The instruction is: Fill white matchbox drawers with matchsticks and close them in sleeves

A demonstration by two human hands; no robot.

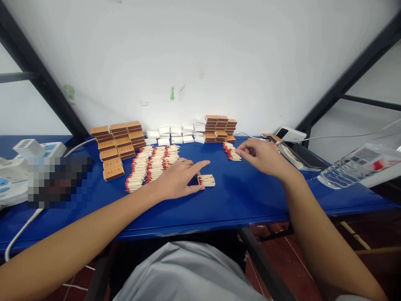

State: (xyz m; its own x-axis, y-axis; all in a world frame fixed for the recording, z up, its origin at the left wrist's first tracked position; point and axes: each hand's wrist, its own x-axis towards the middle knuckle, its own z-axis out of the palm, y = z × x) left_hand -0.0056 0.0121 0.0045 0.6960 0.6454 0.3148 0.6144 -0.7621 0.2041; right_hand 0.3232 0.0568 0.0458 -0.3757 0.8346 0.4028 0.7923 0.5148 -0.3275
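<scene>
Matches (pixel 207 180) fill a small white tray (pixel 210 185) at the middle of the blue table (pixel 247 200), their red heads toward the left. The left hand (pixel 180 177) is at the tray's left end, forefinger and thumb spread wide; whether its fingers grip the tray cannot be told. The right hand (pixel 255 155) is at a small pile of loose matches (pixel 231 152), thumb and forefinger narrow and close together, though whether they meet or have a match between them cannot be told.

The step in hand looks like picking from the small pile while the tray is steadied. The next move probably calls for a light pinch that takes matches without scattering the rest, and a low path to the tray.

Bare blue lies between tray and small pile, and more to the right of the tray, so the right hand has room. The left side is tighter: rows of loose matches (pixel 138 169) lie just beyond the left hand, with orange matchboxes (pixel 113 172) past them. White trays (pixel 177 139) line the wall side. The table's front edge runs nearer the person, with bare surface before it.
</scene>
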